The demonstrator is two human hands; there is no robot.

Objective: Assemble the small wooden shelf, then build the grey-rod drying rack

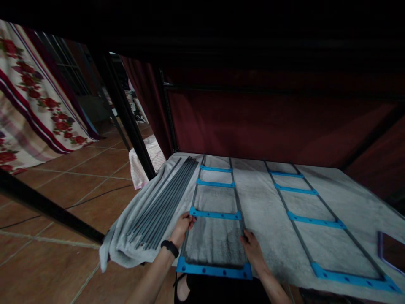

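A ladder-like frame [215,214] of two dark rods joined by blue cross-pieces lies on a grey blanket [262,211]. My left hand [182,227] is closed on the frame's left rod just below a blue cross-piece. My right hand [250,247] grips the right rod a little nearer to me. A black band sits on my left wrist. A second frame [316,221] of the same kind lies to the right. A bundle of several loose dark rods [164,202] lies to the left of my left hand.
The blanket covers a low platform under a dark metal bunk frame with a black post [126,114] at the left corner. Dark red cloth [268,122] hangs behind. Brown floor tiles and a floral sheet [34,97] lie left. A purple-edged object [389,251] sits at right.
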